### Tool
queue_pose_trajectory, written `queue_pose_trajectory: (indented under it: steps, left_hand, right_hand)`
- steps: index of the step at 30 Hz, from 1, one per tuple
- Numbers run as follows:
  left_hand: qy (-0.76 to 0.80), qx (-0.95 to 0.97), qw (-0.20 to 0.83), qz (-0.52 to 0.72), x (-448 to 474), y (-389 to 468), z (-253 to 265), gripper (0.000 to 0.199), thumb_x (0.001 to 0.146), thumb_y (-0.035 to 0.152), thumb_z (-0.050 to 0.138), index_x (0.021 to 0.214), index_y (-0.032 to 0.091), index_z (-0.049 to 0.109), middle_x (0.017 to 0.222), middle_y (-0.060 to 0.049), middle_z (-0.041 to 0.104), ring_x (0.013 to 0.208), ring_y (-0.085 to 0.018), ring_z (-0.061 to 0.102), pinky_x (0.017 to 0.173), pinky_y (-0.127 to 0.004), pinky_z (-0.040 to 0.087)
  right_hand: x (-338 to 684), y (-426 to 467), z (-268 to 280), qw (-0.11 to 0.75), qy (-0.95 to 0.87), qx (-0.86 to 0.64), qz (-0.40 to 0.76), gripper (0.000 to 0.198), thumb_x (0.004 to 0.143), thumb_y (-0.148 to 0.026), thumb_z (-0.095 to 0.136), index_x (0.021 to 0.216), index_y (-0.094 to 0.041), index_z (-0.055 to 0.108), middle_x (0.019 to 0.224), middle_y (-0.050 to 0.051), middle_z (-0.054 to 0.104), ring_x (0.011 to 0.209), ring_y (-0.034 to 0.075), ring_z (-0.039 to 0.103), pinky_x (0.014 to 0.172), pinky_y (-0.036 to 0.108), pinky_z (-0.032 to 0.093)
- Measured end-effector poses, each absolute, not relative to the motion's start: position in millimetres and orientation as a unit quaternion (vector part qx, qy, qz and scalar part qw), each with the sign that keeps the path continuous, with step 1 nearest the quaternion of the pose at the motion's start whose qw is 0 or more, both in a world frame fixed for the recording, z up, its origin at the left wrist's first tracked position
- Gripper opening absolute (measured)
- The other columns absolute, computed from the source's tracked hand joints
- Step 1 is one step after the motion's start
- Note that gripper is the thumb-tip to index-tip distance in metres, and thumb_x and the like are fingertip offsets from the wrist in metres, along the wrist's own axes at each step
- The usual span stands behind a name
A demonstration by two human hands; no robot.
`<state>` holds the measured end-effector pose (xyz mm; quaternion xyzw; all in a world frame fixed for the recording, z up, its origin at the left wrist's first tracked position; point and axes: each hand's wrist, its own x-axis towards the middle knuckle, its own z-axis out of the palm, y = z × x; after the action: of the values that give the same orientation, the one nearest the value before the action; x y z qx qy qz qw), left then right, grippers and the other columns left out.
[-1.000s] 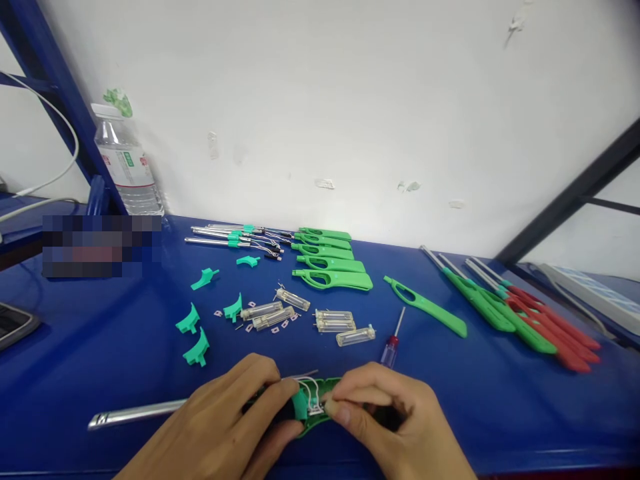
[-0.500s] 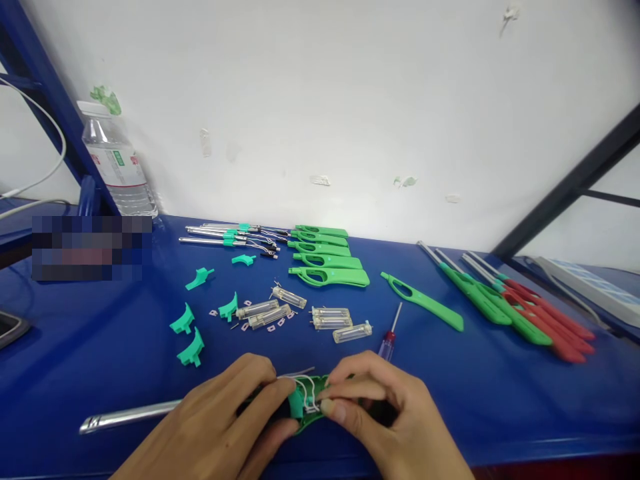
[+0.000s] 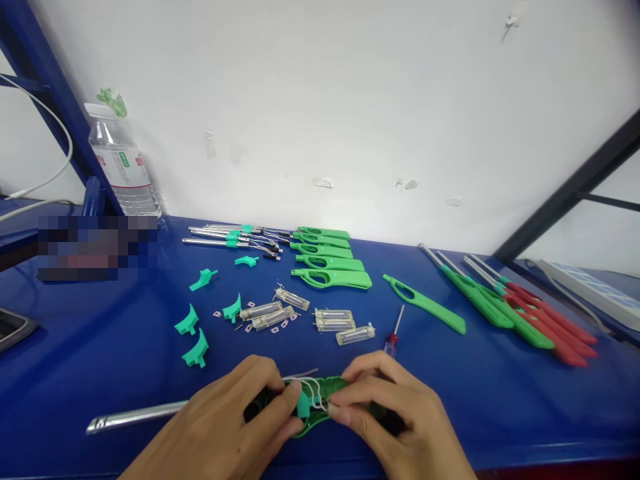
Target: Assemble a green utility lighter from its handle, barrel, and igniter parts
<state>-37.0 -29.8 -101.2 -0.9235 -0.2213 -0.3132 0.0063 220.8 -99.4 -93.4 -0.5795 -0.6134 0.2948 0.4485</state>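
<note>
My left hand (image 3: pixel 227 417) and my right hand (image 3: pixel 395 417) both grip an open green lighter body (image 3: pixel 313 403) at the near edge of the blue table (image 3: pixel 100 347). Its long metal tube (image 3: pixel 135 415) sticks out to the left along the table. White wires and a teal trigger piece (image 3: pixel 303 405) show between my fingertips. My right thumb and forefinger pinch at the wires beside the trigger. A small screwdriver with a red handle (image 3: pixel 391 340) lies just beyond my right hand.
Loose teal triggers (image 3: pixel 193 333), clear fuel cartridges (image 3: pixel 300 317), green handle shells (image 3: pixel 327 263), metal tube assemblies (image 3: pixel 230 237) and one single green shell (image 3: pixel 425 305) lie mid-table. Finished green and red lighters (image 3: pixel 515 310) lie at the right. A water bottle (image 3: pixel 123 163) stands back left.
My hands stay on the lighter body with only small finger shifts at the wires. The view has shifted slightly.
</note>
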Motion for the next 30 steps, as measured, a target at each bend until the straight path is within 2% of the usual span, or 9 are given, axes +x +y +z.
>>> queue_pose_trajectory:
  steps: [7, 11, 15, 18, 23, 27, 30]
  left_hand:
    - [-0.217, -0.930, -0.001, -0.297, -41.7, -31.9, -98.6, 0.030, 0.123, 0.019, 0.043, 0.134, 0.020, 0.071, 0.106, -0.003, 0.070, 0.088, -0.013, 0.073, 0.081, -0.020, 0.067]
    - [-0.220, -0.926, 0.005, -0.308, -36.3, -30.3, -95.3, 0.032, 0.123, 0.021, 0.043, 0.128, 0.021, 0.075, 0.103, -0.003, 0.071, 0.085, -0.012, 0.074, 0.079, -0.017, 0.067]
    - [-0.241, -0.906, 0.003, -0.349, -25.4, -29.9, -91.1, 0.027, 0.121, 0.037, 0.056, 0.135, 0.026, 0.077, 0.107, -0.005, 0.074, 0.096, -0.016, 0.077, 0.087, -0.020, 0.069]
    - [-0.260, -0.893, 0.011, -0.367, -18.2, -31.6, -89.6, 0.035, 0.118, 0.051, 0.061, 0.141, 0.028, 0.076, 0.115, -0.007, 0.076, 0.107, -0.020, 0.079, 0.094, -0.025, 0.070]
    - [-0.280, -0.887, 0.025, -0.367, -22.4, -34.8, -93.8, 0.040, 0.118, 0.053, 0.061, 0.148, 0.030, 0.072, 0.120, -0.007, 0.078, 0.112, -0.022, 0.081, 0.099, -0.027, 0.070]
    - [-0.278, -0.892, 0.036, -0.356, -33.1, -34.9, -97.6, 0.037, 0.124, 0.044, 0.051, 0.153, 0.028, 0.066, 0.125, -0.005, 0.080, 0.114, -0.016, 0.082, 0.103, -0.020, 0.065]
    - [-0.257, -0.896, 0.030, -0.360, -34.4, -32.4, -94.9, 0.037, 0.127, 0.041, 0.041, 0.148, 0.024, 0.066, 0.115, -0.001, 0.082, 0.103, -0.008, 0.083, 0.100, -0.011, 0.061]
  right_hand:
    - [224.9, -99.4, -95.8, 0.428, -0.659, -0.561, 0.260, 0.014, 0.103, -0.027, 0.082, 0.099, -0.037, 0.092, 0.110, 0.000, 0.082, 0.093, 0.017, 0.083, 0.086, 0.022, 0.065]
    - [227.3, -99.5, -91.9, 0.393, -0.699, -0.550, 0.235, 0.015, 0.106, -0.028, 0.079, 0.106, -0.037, 0.091, 0.115, 0.000, 0.083, 0.096, 0.016, 0.085, 0.087, 0.020, 0.066]
    - [226.1, -99.5, -87.7, 0.393, -0.717, -0.534, 0.213, 0.018, 0.104, -0.022, 0.077, 0.107, -0.036, 0.087, 0.110, -0.003, 0.083, 0.096, 0.013, 0.083, 0.089, 0.019, 0.065]
    - [224.3, -99.1, -87.0, 0.400, -0.724, -0.520, 0.213, 0.015, 0.103, -0.023, 0.078, 0.110, -0.034, 0.085, 0.109, -0.003, 0.082, 0.098, 0.014, 0.083, 0.091, 0.020, 0.065]
    - [225.2, -97.9, -91.9, 0.393, -0.720, -0.534, 0.207, 0.012, 0.107, -0.026, 0.078, 0.107, -0.034, 0.087, 0.107, -0.002, 0.083, 0.095, 0.015, 0.083, 0.088, 0.021, 0.065]
    - [226.4, -96.2, -95.1, 0.392, -0.719, -0.535, 0.208, 0.011, 0.110, -0.029, 0.078, 0.106, -0.035, 0.087, 0.107, -0.002, 0.084, 0.096, 0.016, 0.082, 0.088, 0.021, 0.065]
    - [226.1, -95.7, -96.2, 0.396, -0.717, -0.533, 0.213, 0.010, 0.110, -0.031, 0.078, 0.105, -0.035, 0.086, 0.107, -0.002, 0.084, 0.096, 0.016, 0.082, 0.088, 0.020, 0.064]
